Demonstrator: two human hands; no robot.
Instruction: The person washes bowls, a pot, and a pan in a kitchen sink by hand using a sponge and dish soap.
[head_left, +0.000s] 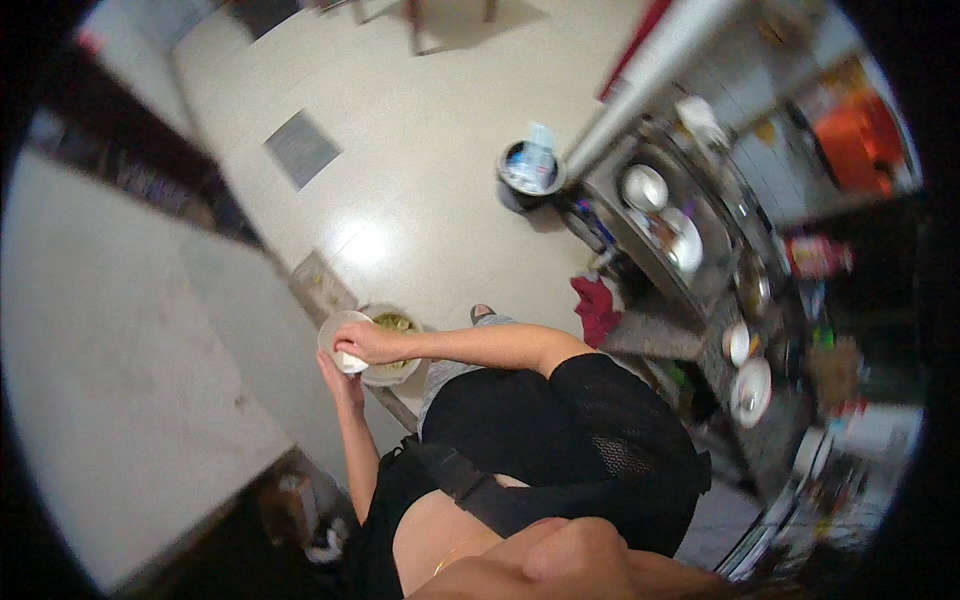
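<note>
To the left of my body, my left hand [342, 382] holds a pale, shallow bowl [332, 328] from its near side. Across my front reaches my right arm; my right hand [372, 343] is at the bowl with its fingers curled in. A small white patch [350, 363] shows below those fingers; blur hides whether it is a cloth or part of the bowl. Just to the right and partly under my right forearm is a larger whitish container [392, 376] with green, leafy-looking contents [393, 322].
A pale tabletop or board [130, 350] fills the left side. Ahead on the tiled floor stands a dark bin [520, 195] with a light liner. At right are a metal sink [650, 250] with white dishes, a counter [660, 340], and a hanging red cloth [596, 310].
</note>
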